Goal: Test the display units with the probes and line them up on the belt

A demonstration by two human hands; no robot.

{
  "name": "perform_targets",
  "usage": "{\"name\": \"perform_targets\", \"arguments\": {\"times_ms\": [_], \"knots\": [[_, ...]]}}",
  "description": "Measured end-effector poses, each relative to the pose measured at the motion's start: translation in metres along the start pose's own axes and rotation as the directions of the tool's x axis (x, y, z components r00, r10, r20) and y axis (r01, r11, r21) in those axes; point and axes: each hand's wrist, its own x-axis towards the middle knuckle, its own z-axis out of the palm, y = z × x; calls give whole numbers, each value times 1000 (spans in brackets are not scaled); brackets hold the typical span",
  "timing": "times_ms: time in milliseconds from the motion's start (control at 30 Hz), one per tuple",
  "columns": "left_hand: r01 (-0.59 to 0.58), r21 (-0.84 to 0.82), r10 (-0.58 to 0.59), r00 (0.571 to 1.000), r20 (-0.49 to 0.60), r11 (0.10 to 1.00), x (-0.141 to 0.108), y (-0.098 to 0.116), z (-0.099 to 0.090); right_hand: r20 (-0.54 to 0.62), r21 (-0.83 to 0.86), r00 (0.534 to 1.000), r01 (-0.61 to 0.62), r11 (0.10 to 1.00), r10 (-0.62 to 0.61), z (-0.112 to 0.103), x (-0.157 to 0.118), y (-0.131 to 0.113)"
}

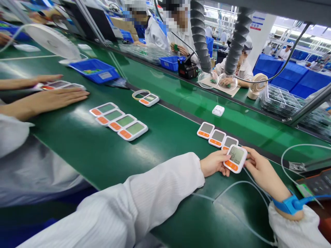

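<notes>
A white digital timer [235, 157] with a grey screen and orange buttons is held up between my two hands, digits showing on its display. My left hand [215, 163] grips its left edge, thumb on the front. At its right edge, my right hand [258, 164] pinches it with the fingers; a blue wrist strap [288, 204] circles that wrist. Just behind lie three similar timers in a row, such as the nearest-left timer [206, 130]; the held one partly covers the last. Farther left, several overlapping timers [133, 130] rest on the green table.
A co-worker's hands [59, 98] cover more timers at the left. A blue bin [97, 70], a tape roll [140, 94] and another timer [149, 100] are beyond. One white device [218, 110] sits on the green belt [181, 93]. A pale cable [240, 182] loops near my right arm.
</notes>
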Motion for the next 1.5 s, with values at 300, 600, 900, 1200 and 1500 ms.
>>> {"name": "perform_targets", "arguments": {"times_ms": [300, 600, 900, 1200, 1500], "knots": [[-45, 248, 34, 998, 49, 968, -4, -3, 8, -67, -696, 981, -176, 697, 181, 5, 2, -8], [-305, 460, 474, 823, -312, 833, -4, 57, -42, 112, -825, 990, 45, 563, 85, 16, 6, 14], [134, 719, 570, 518, -638, 682, -25, 100, -140, 168, -803, 973, 41, 595, 160, 26, 7, 4], [526, 837, 721, 520, -458, 152, -19, 79, -112, 56, -821, 988, -37, 570, 145, 47, 6, 7], [441, 856, 333, 877, -347, -268, -10, 83, -92, -25, -787, 994, -85, 611, 106, 58, 4, 10]]}}
